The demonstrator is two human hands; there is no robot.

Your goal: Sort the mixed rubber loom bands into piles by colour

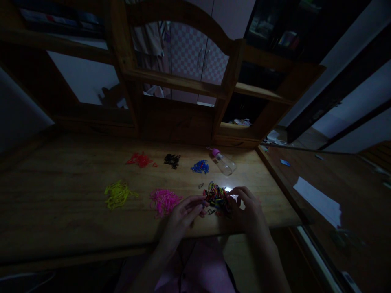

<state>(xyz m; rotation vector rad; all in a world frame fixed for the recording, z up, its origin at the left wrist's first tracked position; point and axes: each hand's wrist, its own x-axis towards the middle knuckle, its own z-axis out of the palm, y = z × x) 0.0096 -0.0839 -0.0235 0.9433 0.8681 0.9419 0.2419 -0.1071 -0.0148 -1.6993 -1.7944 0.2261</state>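
A mixed pile of small coloured clips (217, 196) lies near the front edge of a wooden desk (61, 211). My left hand (183, 213) touches the pile's left side with fingers curled in a pinch; what they hold is too small to make out. On the pile's right side my right hand (248, 207) rests with its fingers bent over the clips. Sorted heaps lie further left and back: yellow (117, 194), pink (164, 200), red (140, 159), black (172, 160) and blue (200, 166).
A small clear bottle with a pink cap (224, 162) lies behind the mixed pile. A wooden shelf unit (177, 81) rises at the desk's back. A white paper (317, 201) lies on a surface to the right. The room is dim.
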